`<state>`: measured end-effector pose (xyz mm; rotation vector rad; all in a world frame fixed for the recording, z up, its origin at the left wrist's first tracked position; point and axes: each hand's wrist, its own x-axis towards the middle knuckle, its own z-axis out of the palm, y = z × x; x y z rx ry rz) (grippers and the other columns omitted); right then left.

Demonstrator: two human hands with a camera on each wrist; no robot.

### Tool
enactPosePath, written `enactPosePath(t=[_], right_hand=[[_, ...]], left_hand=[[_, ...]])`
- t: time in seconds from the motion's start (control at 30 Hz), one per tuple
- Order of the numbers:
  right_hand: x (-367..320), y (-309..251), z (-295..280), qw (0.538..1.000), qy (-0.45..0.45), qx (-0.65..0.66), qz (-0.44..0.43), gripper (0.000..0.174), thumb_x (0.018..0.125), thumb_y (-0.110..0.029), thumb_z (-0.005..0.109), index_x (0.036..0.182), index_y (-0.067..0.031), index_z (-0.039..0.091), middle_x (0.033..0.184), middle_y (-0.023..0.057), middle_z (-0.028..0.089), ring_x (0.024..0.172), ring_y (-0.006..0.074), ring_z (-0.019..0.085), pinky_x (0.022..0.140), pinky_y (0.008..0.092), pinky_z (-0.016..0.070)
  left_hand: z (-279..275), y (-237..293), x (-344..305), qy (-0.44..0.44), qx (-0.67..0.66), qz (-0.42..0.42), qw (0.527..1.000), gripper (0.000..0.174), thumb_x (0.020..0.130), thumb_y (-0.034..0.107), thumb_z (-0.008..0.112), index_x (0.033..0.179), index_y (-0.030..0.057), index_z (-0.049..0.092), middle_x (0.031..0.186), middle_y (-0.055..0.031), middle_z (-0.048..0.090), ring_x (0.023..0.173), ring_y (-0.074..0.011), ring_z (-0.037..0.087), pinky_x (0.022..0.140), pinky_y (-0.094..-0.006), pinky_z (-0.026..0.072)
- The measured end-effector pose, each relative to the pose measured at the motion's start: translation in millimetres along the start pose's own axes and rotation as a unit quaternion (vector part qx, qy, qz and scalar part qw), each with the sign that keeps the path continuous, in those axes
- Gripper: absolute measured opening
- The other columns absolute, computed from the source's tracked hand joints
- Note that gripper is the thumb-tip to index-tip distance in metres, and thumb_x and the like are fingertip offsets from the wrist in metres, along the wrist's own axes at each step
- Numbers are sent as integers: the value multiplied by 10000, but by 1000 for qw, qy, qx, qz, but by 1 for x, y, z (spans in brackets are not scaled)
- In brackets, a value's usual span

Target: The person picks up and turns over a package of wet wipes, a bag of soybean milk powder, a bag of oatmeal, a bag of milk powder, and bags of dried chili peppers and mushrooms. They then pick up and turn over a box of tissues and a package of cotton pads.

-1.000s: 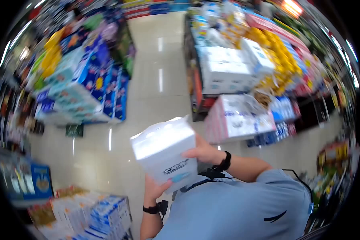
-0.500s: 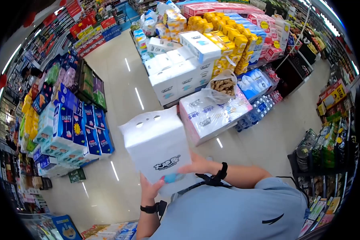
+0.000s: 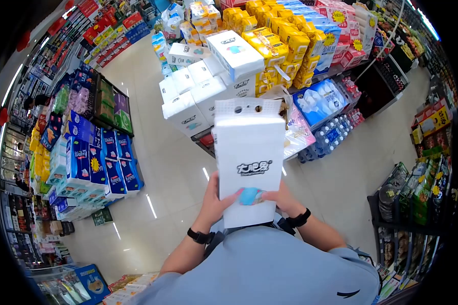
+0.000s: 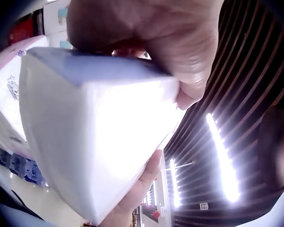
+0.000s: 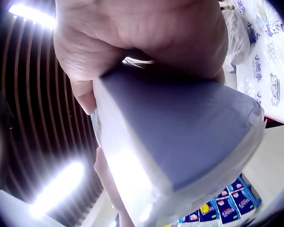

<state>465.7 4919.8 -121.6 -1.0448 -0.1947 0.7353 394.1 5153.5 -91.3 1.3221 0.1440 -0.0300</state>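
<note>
Just holding up a tall white tissue pack (image 3: 248, 157) at chest height, upright, with the black logo and a blue mark facing the head cam and punched holes along the top flap. Gripped low down from both sides: left hand (image 3: 216, 201) curled round the bottom left edge with the thumb on the front, right hand (image 3: 285, 199) wrapped round the bottom right edge with fingertips right by the blue mark. Same deal up close on the wrist cams, palms and fingers clamped against the pack's lower end. Black wristbands (image 3: 201, 236) on both wrists, blue-grey shirt (image 3: 269, 269) below. Behind the pack: a stack of white packs (image 3: 188, 101), yellow packs (image 3: 275, 40) further back, bottled water (image 3: 333, 133) off to the right, blue packs (image 3: 102, 162) across the shiny floor (image 3: 173, 162) on the left.
</note>
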Motion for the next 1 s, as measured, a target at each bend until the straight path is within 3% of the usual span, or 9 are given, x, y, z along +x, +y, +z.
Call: enactPosePath(t=[0.17, 0.33, 0.5, 0.57, 0.67, 0.73, 0.8, 0.9, 1.0], right_hand=[[26, -2, -19, 995, 82, 51, -18, 785, 793, -44, 748, 1482, 8, 375, 1391, 138, 562, 1280, 248, 559, 1077, 395, 463], [73, 19, -39, 993, 102, 53, -37, 1011, 764, -190, 835, 1573, -7, 257, 1518, 147, 447, 1393, 258, 452, 1154, 403, 372], [163, -26, 12, 996, 64, -25, -59, 1137, 705, -228, 899, 1589, -8, 219, 1541, 143, 416, 1414, 251, 419, 1161, 406, 350], [204, -25, 40, 983, 175, -40, -32, 1126, 694, -232, 906, 1572, 3, 241, 1515, 140, 446, 1393, 244, 439, 1156, 404, 356], [252, -32, 71, 978, 202, 6, -50, 1038, 680, -236, 899, 1516, 26, 341, 1404, 135, 554, 1291, 250, 546, 1099, 400, 433], [265, -29, 82, 969, 228, 58, -70, 956, 676, -242, 886, 1465, 33, 420, 1319, 135, 614, 1185, 262, 629, 1020, 405, 509], [264, -26, 86, 963, 253, 61, -71, 948, 677, -239, 886, 1460, 32, 425, 1322, 137, 613, 1174, 262, 635, 1010, 410, 517], [263, -30, 96, 949, 303, 44, -77, 922, 685, -254, 881, 1446, 27, 442, 1321, 154, 615, 1144, 278, 654, 984, 426, 536], [278, -51, 122, 941, 318, 23, -113, 930, 712, -366, 855, 1448, 23, 442, 1312, 197, 612, 1161, 326, 648, 994, 436, 531]], left_hand=[[-12, 2, 69, -55, 43, -78, 994, 778, 853, 87, 759, 1488, -22, 324, 1454, -182, 489, 1350, -246, 488, 1136, -390, 393], [-70, -17, 146, -137, 29, -91, 986, 889, 861, 183, 774, 1568, 27, 258, 1472, -140, 505, 1346, -231, 501, 1124, -400, 409], [-126, 37, 244, -147, -78, -68, 984, 731, 827, 61, 695, 1458, 3, 331, 1397, -149, 490, 1323, -203, 467, 1148, -367, 350], [-159, 57, 283, -193, -11, -26, 981, 744, 840, 79, 688, 1470, 15, 299, 1383, -132, 489, 1284, -191, 480, 1138, -359, 353], [-254, 56, 383, -301, -1, 39, 953, 560, 977, 413, 662, 1353, 28, 507, 1308, -78, 573, 1185, -164, 544, 1049, -345, 427], [-294, 91, 444, -110, 193, 63, 973, 363, 1056, 388, 551, 1201, 58, 600, 1104, -14, 638, 1030, -121, 571, 928, -303, 450], [-357, 85, 527, 44, 241, 86, 966, 217, 1026, 285, 591, 1102, 85, 621, 1038, 16, 637, 945, -100, 559, 848, -276, 448], [-433, 73, 631, 213, 196, -25, 957, 434, 891, 420, 768, 1132, 74, 669, 1111, -84, 713, 990, -213, 651, 856, -318, 511], [-507, 11, 724, 247, 301, -76, 918, 605, 867, 421, 794, 1367, 128, 619, 1249, -131, 695, 1094, -219, 664, 917, -330, 516]])
